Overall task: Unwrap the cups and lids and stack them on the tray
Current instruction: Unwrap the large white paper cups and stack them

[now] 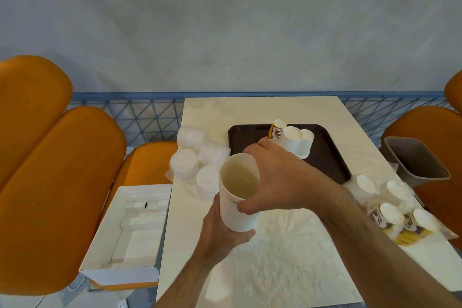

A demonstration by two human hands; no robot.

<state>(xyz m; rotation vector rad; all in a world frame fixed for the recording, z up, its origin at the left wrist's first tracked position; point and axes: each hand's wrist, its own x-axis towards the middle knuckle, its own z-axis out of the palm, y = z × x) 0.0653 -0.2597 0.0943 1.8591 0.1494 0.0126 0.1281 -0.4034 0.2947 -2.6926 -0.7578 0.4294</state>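
While left hand (222,226) grips cup stack (237,197) base, right hand (272,175) grip — at rim

The cups (238,197) look like matt white paper, smooth inside. The tray (325,157) is dark brown plastic with a dull sheen. The lids (185,162) are white plastic under thin, clear, crinkled wrap. The table (250,112) is glossy, smooth cream with faint marbling. The seats (57,182) look like smooth orange upholstery, the bin (415,165) matt grey plastic, the box (130,275) white card.
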